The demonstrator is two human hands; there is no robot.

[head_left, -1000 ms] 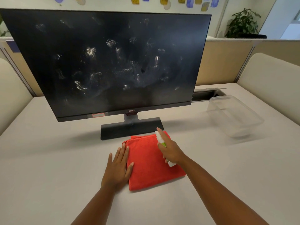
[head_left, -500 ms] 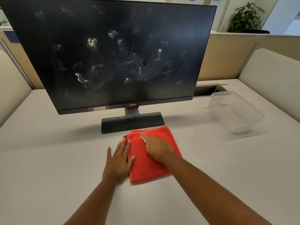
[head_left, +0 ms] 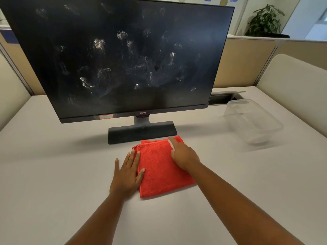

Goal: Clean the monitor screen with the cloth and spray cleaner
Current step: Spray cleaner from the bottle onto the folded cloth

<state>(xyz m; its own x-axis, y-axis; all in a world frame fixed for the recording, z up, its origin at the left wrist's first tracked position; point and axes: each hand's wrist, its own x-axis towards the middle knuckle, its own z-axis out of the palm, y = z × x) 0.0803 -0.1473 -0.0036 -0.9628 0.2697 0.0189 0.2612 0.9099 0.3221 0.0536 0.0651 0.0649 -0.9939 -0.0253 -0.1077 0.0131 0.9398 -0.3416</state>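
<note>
Monitor (head_left: 123, 57) stands on its flat dark stand (head_left: 142, 132) at the back of the desk (head_left: 53, 174), screen off and black, tilted slightly toward the camera. The glass is dirty – whitish smudges and finger smears scattered over the middle, thickest around centre and centre-left, a few fainter ones near the top edge. Small red-bordered sticker on the lower bezel, left of the logo. Red cloth (head_left: 159, 168) lies folded flat on the desk just in front of the stand, nap visible, layered edges showing at its far corner. Left hand (head_left: 128, 174) is flat and open, fingers spread, palm on the desk with thumb and fingertips overlapping the cloth's left edge. Right hand (head_left: 183, 153) rests on the cloth's far right part, curled over a white object (only a sliver shows under the index finger, likely the spray) – closed around it, though the object itself is mostly hidden. Clear plastic tub (head_left: 253, 121) sits well apart to the right. Potted plant (head_left: 264, 20) behind the partition, far right.
</note>
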